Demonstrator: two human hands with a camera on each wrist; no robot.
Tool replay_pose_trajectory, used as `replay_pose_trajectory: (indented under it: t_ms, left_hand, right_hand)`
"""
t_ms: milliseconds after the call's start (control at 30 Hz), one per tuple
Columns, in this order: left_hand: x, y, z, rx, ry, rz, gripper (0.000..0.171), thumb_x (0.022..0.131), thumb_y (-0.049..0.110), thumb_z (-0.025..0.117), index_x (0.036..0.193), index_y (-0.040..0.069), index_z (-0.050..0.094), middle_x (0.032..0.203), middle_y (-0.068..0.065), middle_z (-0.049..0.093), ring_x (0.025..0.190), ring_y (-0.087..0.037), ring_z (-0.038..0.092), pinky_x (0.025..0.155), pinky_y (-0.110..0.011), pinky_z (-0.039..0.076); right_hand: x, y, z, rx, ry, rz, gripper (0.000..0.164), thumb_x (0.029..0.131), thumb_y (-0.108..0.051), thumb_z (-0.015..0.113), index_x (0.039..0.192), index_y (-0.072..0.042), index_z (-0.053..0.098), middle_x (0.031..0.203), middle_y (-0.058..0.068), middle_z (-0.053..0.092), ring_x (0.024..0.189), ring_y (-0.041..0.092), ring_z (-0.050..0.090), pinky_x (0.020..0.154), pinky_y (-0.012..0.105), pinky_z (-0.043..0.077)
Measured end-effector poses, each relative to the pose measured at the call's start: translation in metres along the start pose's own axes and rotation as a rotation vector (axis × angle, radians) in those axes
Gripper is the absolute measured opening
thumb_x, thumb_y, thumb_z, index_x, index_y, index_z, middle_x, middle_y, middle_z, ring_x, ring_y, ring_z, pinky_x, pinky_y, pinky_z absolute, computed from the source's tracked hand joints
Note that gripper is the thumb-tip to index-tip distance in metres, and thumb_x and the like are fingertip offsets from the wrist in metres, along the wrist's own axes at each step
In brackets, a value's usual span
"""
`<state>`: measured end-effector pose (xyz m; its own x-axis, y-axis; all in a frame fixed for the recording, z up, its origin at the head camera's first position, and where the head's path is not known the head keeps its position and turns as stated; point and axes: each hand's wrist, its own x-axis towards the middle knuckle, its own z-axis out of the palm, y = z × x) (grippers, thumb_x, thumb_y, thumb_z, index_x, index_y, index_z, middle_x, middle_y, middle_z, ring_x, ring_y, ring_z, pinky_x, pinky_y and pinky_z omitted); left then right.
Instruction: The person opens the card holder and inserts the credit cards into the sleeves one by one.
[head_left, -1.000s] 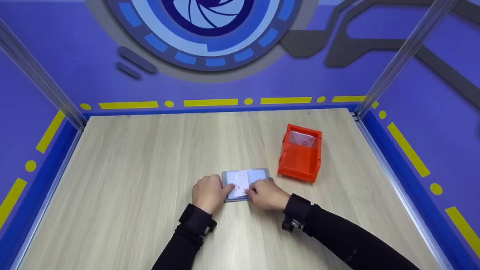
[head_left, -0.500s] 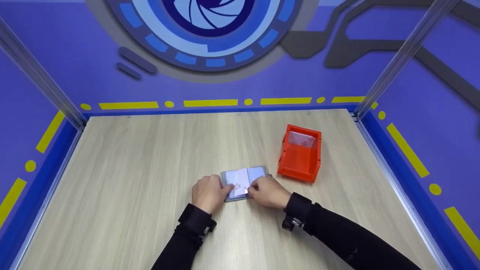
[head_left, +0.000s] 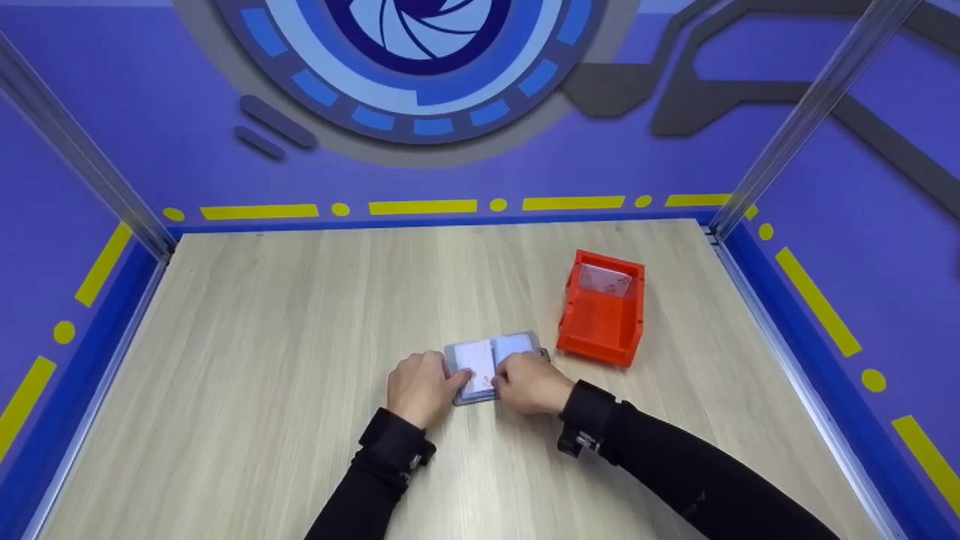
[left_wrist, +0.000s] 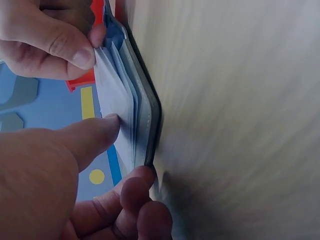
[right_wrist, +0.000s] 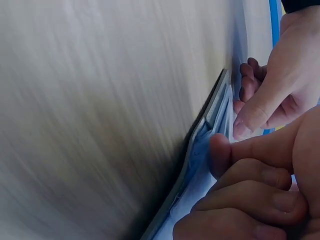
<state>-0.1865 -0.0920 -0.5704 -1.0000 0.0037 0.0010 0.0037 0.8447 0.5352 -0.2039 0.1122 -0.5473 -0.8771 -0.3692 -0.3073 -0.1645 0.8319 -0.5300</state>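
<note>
A small card holder with a grey cover and clear pages lies spread near the middle of the table. On its left page is a pale card with faint pink print. My left hand grips the holder's left edge, its thumb on the card and its fingers by the cover's edge. With thumb and forefinger, my right hand pinches the card's near corner beside the fold, as the left wrist view shows. Its other fingers are curled over the right page, hiding part of it.
A red open-front bin stands right of and behind the holder, with a pink-patterned clear piece at its back wall. Blue panels enclose the wooden table at the back and both sides.
The card has shifted left, away from the fold, and now lies squarer on the left page. The holder has tilted slightly, its right side going away from me. My right hand moved slightly left.
</note>
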Motion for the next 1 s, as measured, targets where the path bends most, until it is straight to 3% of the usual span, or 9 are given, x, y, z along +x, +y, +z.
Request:
replay_pose_trajectory:
  t_ms: [167, 433, 567, 800, 1000]
  left_hand:
    - [0.000, 0.000, 0.000, 0.005, -0.002, 0.010, 0.047, 0.093, 0.048, 0.086, 0.070, 0.015, 0.061, 0.067, 0.004, 0.058, 0.058, -0.016, 0.051, 0.055, -0.032, 0.035]
    - [0.003, -0.002, -0.009, 0.029, 0.022, 0.002, 0.043, 0.094, 0.047, 0.085, 0.071, 0.015, 0.067, 0.069, 0.001, 0.065, 0.060, -0.018, 0.056, 0.057, -0.034, 0.040]
    - [0.003, -0.003, -0.011, 0.028, 0.020, 0.001, 0.043, 0.094, 0.047, 0.085, 0.070, 0.016, 0.067, 0.069, 0.000, 0.066, 0.061, -0.018, 0.057, 0.058, -0.035, 0.041]
    - [0.002, -0.001, -0.007, 0.046, 0.016, -0.003, 0.049, 0.094, 0.052, 0.084, 0.067, 0.016, 0.064, 0.066, 0.002, 0.062, 0.060, -0.017, 0.055, 0.055, -0.035, 0.038]
    - [0.001, 0.000, -0.002, 0.062, 0.028, -0.007, 0.056, 0.093, 0.052, 0.084, 0.061, 0.017, 0.056, 0.064, 0.003, 0.053, 0.057, -0.017, 0.046, 0.052, -0.034, 0.031]
  right_hand:
    - [0.001, 0.002, 0.001, -0.008, 0.004, -0.030, 0.021, 0.106, -0.017, 0.065, 0.105, -0.004, 0.081, 0.080, 0.002, 0.065, 0.069, 0.017, 0.054, 0.068, 0.033, 0.042]
    - [-0.005, 0.001, -0.004, 0.014, -0.061, -0.085, 0.037, 0.109, -0.026, 0.068, 0.075, -0.011, 0.074, 0.060, -0.009, 0.045, 0.056, 0.011, 0.045, 0.056, 0.028, 0.035]
    - [-0.006, 0.001, -0.016, -0.026, -0.007, -0.087, 0.030, 0.109, -0.028, 0.069, 0.087, -0.010, 0.081, 0.066, -0.008, 0.051, 0.064, 0.012, 0.049, 0.062, 0.029, 0.039]
    - [-0.004, 0.002, -0.046, -0.073, 0.091, 0.004, 0.025, 0.107, -0.031, 0.075, 0.116, -0.010, 0.085, 0.083, 0.000, 0.070, 0.080, 0.019, 0.061, 0.075, 0.033, 0.050]
    - [0.002, 0.008, -0.056, -0.213, 0.123, 0.025, 0.020, 0.103, -0.027, 0.080, 0.107, -0.008, 0.084, 0.085, 0.004, 0.072, 0.079, 0.023, 0.062, 0.077, 0.036, 0.053]
